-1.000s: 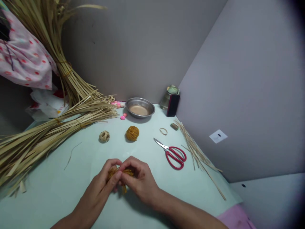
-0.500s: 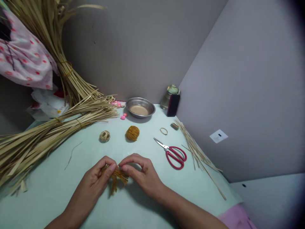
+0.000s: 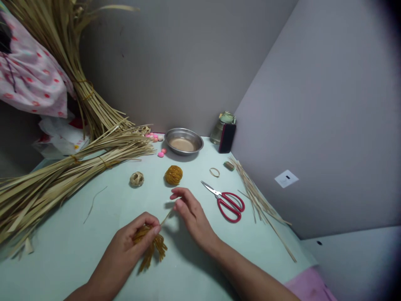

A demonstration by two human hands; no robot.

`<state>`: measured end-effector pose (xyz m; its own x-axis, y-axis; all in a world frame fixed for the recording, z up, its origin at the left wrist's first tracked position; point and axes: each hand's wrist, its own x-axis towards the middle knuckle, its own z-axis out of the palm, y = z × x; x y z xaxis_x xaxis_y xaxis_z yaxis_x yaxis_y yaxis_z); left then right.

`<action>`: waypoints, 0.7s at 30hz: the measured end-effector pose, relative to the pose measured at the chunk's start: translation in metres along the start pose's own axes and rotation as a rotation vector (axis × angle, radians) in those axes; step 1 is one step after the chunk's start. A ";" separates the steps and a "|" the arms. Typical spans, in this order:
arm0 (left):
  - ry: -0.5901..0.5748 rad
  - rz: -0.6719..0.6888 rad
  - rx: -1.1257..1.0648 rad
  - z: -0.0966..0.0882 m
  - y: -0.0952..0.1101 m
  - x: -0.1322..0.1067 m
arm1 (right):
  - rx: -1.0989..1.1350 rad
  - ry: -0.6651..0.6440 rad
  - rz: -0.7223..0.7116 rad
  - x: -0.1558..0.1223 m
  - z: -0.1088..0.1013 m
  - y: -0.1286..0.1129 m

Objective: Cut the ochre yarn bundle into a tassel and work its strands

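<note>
The left hand (image 3: 133, 239) pinches a mustard yarn bundle (image 3: 152, 251); apart from it, the right hand (image 3: 194, 218) meets its thin strand (image 3: 166, 217) (gripping or not, I cannot tell). Beyond the hands sits a yarn ball (image 3: 173, 175); rightward, scissors (image 3: 219, 195).

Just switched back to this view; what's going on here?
A person's left hand grips a mustard bundle, its loose ends showing. A thin strand runs from there toward the right hand; whether it's pinched there is unclear. The mustard ball and scissors lie on the table, neither in hand.
</note>
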<state>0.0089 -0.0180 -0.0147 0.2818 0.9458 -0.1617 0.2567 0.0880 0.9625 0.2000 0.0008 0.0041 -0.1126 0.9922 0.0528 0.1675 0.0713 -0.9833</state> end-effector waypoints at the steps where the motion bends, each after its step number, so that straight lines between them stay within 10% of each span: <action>1: -0.011 0.020 0.022 0.001 -0.001 -0.001 | -0.051 -0.071 -0.021 0.000 0.000 0.000; 7: -0.049 0.099 0.022 0.002 -0.003 0.003 | 0.018 -0.455 0.100 -0.003 0.004 0.004; 21: -0.042 -0.076 -0.165 0.001 -0.006 0.001 | 0.202 -0.204 0.117 0.002 0.008 0.007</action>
<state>0.0089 -0.0177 -0.0207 0.3062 0.9209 -0.2411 0.1248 0.2123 0.9692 0.1935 0.0023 -0.0040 -0.3023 0.9500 -0.0784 -0.0051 -0.0838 -0.9965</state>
